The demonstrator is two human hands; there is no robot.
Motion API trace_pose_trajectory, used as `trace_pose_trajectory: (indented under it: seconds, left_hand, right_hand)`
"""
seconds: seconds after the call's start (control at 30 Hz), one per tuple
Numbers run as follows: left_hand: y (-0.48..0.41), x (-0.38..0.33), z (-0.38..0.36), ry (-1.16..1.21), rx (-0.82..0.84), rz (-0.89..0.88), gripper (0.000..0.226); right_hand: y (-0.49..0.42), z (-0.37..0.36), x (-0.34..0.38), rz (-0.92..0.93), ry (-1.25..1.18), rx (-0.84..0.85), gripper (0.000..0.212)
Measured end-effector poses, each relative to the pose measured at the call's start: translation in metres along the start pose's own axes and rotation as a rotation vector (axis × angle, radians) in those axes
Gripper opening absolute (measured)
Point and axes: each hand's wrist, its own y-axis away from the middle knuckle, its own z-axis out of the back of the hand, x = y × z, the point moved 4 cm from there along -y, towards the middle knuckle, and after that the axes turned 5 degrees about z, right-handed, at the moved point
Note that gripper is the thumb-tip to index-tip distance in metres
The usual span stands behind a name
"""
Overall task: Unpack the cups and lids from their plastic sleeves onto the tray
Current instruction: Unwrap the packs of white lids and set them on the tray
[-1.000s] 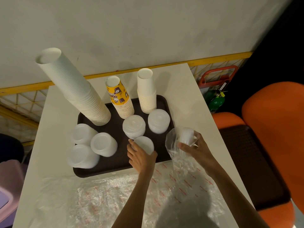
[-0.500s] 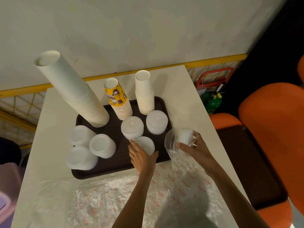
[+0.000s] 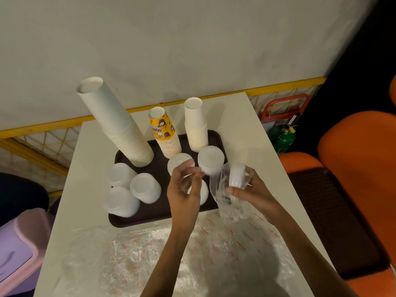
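Beside the tray, right hand grips clear-sleeved white lids; left hand fingers spread.

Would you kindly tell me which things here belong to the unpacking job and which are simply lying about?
Job: tray, tall white cups, printed cups, short white cups, unpacked lid stacks, sleeved lids gripped by the right hand, left hand.
Lying about: orange chairs, green cylinder, lilac container.
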Motion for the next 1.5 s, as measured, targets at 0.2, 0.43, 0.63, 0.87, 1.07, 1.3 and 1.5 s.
trace_pose_trajectory:
  seconds: [0.2, 0.43, 0.63, 0.87, 1.07, 1.3, 1.5]
  left_hand:
    - [0.010, -0.015, -0.017, -0.087, 0.212, 0.022, 0.014]
    - [0.026, -0.022, -0.019, -0.060, 0.271, 0.209, 0.008]
    - [0.030, -0.030, -0.013, -0.085, 0.230, 0.298, 0.009]
    - [0.033, -0.036, -0.011, -0.169, 0.244, 0.271, 0.009]
    - [0.033, -0.039, -0.009, -0.127, 0.327, 0.241, 0.014]
    - [0.037, -0.039, -0.010, -0.105, 0.297, 0.288, 0.010]
    - [0.045, -0.040, -0.013, -0.125, 0.312, 0.308, 0.017]
  right_hand:
    - [0.013, -0.004, 0.016, 0.049, 0.077, 0.091, 0.098]
    - [0.029, -0.009, 0.021, 0.113, 0.067, 0.238, 0.078]
    - [0.034, -0.014, 0.024, 0.159, 0.117, 0.286, 0.093]
    - [0.038, -0.016, 0.025, 0.168, 0.133, 0.299, 0.085]
    - [0.042, -0.016, 0.028, 0.161, 0.040, 0.344, 0.062]
    - [0.043, -0.017, 0.031, 0.157, 0.080, 0.326, 0.083]
    - [0.043, -0.019, 0.033, 0.183, 0.083, 0.313, 0.074]
